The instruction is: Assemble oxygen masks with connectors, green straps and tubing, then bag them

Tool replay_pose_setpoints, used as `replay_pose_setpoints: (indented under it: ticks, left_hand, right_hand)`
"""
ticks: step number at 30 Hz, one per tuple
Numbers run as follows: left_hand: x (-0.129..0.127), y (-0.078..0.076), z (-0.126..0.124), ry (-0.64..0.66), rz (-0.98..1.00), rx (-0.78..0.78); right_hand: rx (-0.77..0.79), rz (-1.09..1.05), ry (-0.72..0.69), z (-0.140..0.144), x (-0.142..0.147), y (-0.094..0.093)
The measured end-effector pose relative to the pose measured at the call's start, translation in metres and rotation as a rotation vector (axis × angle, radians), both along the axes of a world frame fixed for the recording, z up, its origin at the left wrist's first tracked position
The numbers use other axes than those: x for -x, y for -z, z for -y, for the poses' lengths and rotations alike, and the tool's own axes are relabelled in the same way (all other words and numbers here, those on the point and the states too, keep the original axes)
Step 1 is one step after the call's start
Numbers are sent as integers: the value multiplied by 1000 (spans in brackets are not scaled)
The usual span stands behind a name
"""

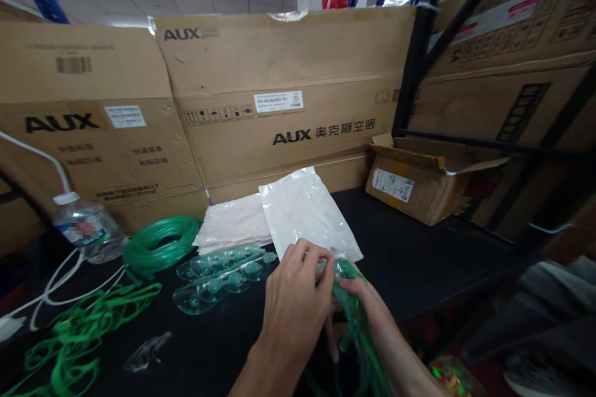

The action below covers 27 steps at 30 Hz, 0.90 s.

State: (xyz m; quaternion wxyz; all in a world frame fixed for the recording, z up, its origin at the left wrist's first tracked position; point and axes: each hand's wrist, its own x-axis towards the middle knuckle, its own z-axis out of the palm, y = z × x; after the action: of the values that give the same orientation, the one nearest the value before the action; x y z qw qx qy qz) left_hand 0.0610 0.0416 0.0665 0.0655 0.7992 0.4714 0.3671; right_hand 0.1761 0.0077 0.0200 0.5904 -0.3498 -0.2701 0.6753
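I see both hands low in the middle of the view, above the near edge of the black counter (419, 260). My left hand (295, 304) is curled with its back to the camera, fingertips bent down onto the top of a clear green mask with tubing (347, 298). My right hand (361, 298) comes in from below and grips the same bundle from the right side; most of its fingers are hidden behind the plastic and the left hand, so I cannot tell exactly how they close. The green tubing trails down between my forearms toward the bottom edge.

Just beyond the hands a clear plastic bag (307, 214) lies flat, overlapping a stack of similar bags (233, 223) to its left. Left of my hands a row of clear masks (218, 276) lies nested on the counter, near a coil of green tubing (161, 245). Loose green straps (79, 338) sprawl at the lower left, and a water bottle (84, 229) lies on its side behind them. AUX cartons (288, 93) form the back wall, and a small open carton (419, 177) sits at the right.
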Motion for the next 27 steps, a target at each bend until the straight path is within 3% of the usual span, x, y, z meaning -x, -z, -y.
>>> replay_pose_setpoints:
  ticks: [5,10,17,21,27]
  left_hand:
    - [2,3,-1,29,25,-23]
    - [0,5,0,157,-45,-124]
    - [-9,6,3,241,86,-61]
    - [-3,7,1,296,117,13]
    - [0,9,8,285,131,25]
  right_hand:
    - [-13,61,-7,2,-2,2]
    - [34,115,190,7,3,-4]
    - [63,76,349,8,6,22]
    - [25,78,333,10,7,14]
    - [83,60,435,9,3,-1]
